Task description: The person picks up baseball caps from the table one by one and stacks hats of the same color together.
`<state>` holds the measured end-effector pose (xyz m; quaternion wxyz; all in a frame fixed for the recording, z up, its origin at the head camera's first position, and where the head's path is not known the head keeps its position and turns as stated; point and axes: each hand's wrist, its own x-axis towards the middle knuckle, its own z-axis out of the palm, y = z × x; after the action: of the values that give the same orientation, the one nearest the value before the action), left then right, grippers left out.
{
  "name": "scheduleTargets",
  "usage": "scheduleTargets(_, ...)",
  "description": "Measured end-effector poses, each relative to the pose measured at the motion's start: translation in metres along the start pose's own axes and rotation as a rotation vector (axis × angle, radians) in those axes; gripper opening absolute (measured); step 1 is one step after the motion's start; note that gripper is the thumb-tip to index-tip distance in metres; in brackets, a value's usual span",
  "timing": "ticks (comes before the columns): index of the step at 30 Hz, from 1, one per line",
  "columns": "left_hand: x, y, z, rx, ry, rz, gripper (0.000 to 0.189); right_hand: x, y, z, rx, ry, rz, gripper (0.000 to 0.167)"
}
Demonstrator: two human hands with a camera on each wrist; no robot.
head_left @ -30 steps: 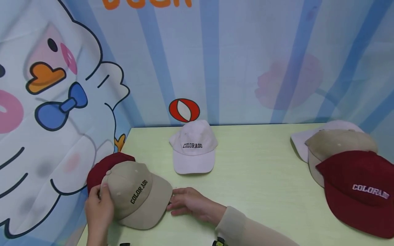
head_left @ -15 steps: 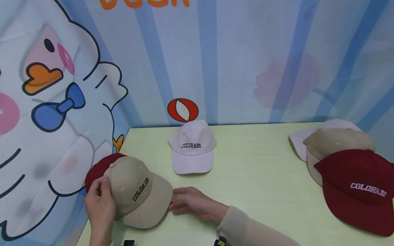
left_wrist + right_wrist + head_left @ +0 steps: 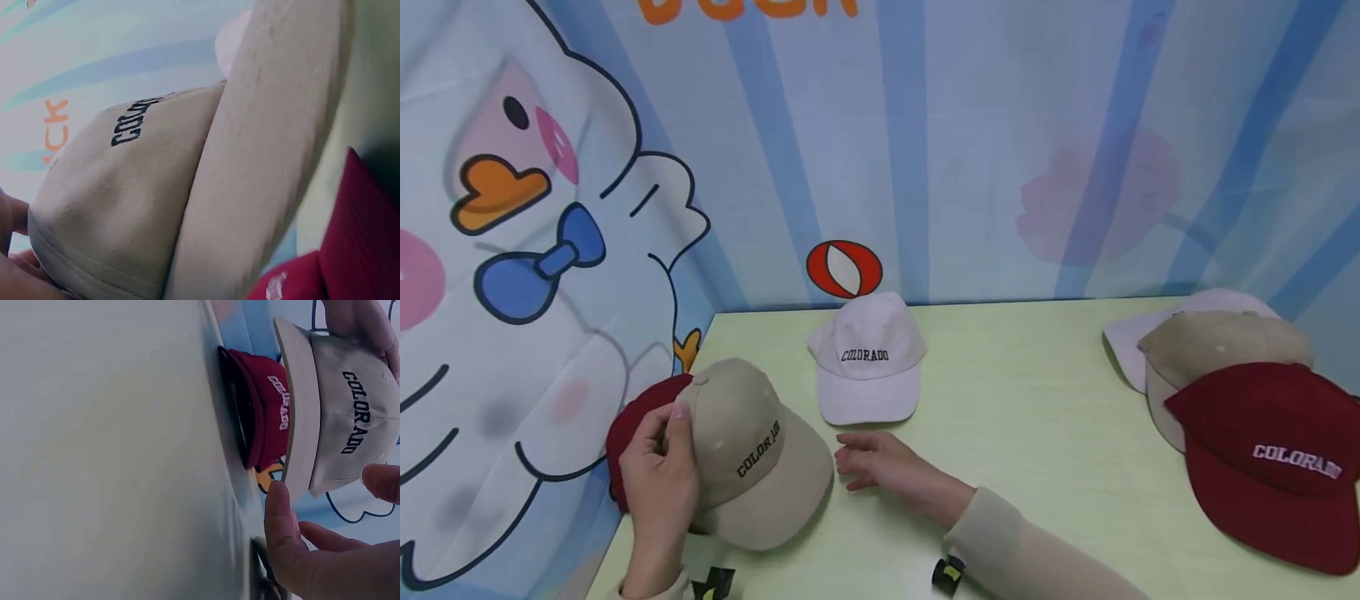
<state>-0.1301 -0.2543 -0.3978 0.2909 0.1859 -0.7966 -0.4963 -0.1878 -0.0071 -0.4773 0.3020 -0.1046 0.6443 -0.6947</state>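
A beige cap (image 3: 733,433) with black COLORADO lettering is tilted at the left of the table, its brim facing right. My left hand (image 3: 658,479) pinches the back of its crown between thumb and fingers. Partly hidden behind that hand and cap is a dark red cap (image 3: 636,421), whose white lettering shows in the right wrist view. Just past the brim's right edge my right hand (image 3: 902,471) has its fingers extended, with a small gap to the cap. The left wrist view shows the beige crown (image 3: 119,206) close up and the red cap (image 3: 359,244) below.
A white cap (image 3: 868,392) sits at the table's back, in front of the printed backdrop (image 3: 985,150). At the right, overlapping caps lie in a row: white (image 3: 1123,354), beige (image 3: 1232,342) and dark red (image 3: 1270,467). A duck-print cloth (image 3: 550,358) borders the left edge.
The beige cap has shifted right and slightly up with my left hand, uncovering more of the lower part of the red cap. My right hand has drawn back rightward from the brim.
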Motion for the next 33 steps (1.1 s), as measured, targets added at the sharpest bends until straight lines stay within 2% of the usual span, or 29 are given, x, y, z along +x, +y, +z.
scheduleTargets(7,-0.004,0.016,0.014,-0.062,-0.102,0.112,0.031,0.001,-0.014,-0.019,-0.087,0.031,-0.069,0.051)
scheduleTargets(14,-0.006,0.024,0.029,-0.082,-0.223,0.153,0.026,-0.001,-0.028,-0.031,-0.14,0.122,-0.134,0.053)
scheduleTargets(20,-0.009,0.029,0.044,-0.126,-0.339,0.18,0.026,-0.005,-0.035,-0.04,-0.21,0.147,-0.189,0.053)
scheduleTargets(26,-0.01,0.028,0.063,-0.186,-0.455,0.235,0.026,-0.009,-0.041,-0.049,-0.264,0.189,-0.197,0.052)
scheduleTargets(33,-0.014,0.03,0.081,-0.227,-0.556,0.255,0.023,-0.011,-0.045,-0.065,-0.29,0.22,-0.211,0.05)
